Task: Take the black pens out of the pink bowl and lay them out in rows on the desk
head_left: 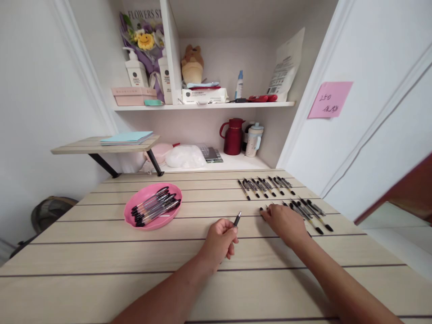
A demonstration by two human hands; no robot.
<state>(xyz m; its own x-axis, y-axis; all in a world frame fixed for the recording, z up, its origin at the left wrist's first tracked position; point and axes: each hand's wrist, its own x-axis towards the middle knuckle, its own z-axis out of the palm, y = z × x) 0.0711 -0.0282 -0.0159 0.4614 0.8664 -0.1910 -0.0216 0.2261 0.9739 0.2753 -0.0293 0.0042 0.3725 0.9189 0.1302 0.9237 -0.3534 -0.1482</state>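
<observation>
My left hand point(221, 240) is closed round a pen point(238, 218), its dark grip and silver tip pointing up and away from me. To the right, my right hand point(285, 222) reaches down to the tabletop with fingers curled together at the near row of pen parts point(307, 211). A small black piece point(261, 210) shows by its fingertips; what they pinch is hidden. Behind lies a second row of pen parts point(265, 186), with clear barrels, thin refills and black ends. At left, a pink bowl point(128, 211) holds several clear pens point(155, 207) with black grips.
The slatted wooden table point(135, 270) runs back to a white shelf unit point(202, 106). A small raised stand point(77, 145) carries blue paper point(126, 138). At the back are a plastic bag point(185, 156), a red jug point(233, 137) and a lidded cup point(254, 140).
</observation>
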